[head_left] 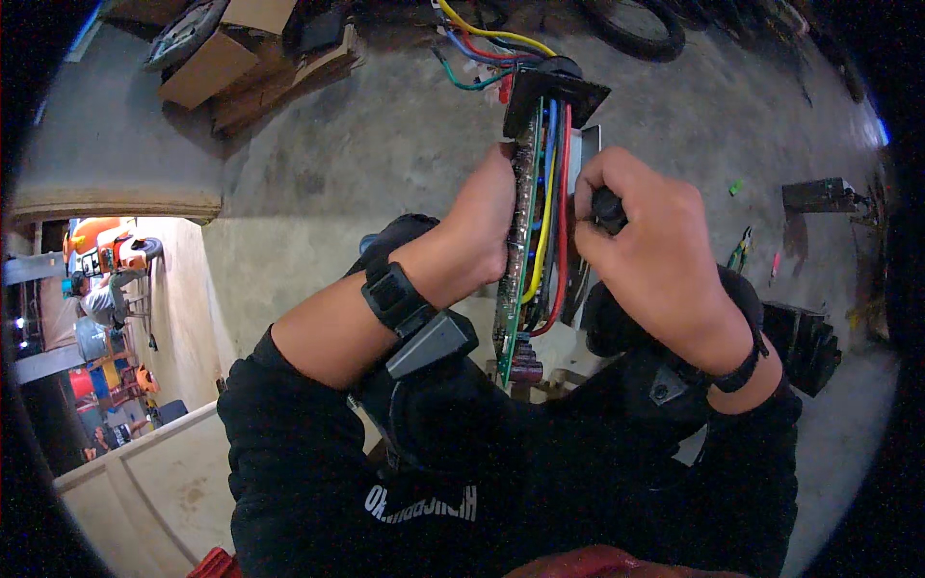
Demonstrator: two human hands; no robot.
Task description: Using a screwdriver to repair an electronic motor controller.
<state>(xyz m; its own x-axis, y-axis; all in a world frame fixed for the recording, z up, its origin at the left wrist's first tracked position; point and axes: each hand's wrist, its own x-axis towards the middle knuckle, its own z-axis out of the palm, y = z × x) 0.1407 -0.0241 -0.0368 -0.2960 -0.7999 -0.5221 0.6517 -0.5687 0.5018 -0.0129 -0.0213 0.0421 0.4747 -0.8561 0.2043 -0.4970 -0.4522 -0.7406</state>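
My left hand is closed on a long circuit board, held upright in front of me, its fingertips hidden behind the board. A black end plate sits at the board's top, with coloured wires fanning out beyond it. Red, yellow, blue and black wires run along the board. Beside them is a silver metal strip. My right hand grips a black tool handle at the right edge of this assembly; the tool's tip is hidden.
Cardboard lies upper left, a tyre at the top. On the floor at right are pliers, a metal case and a black object. Through the doorway at left are a person and an orange scooter.
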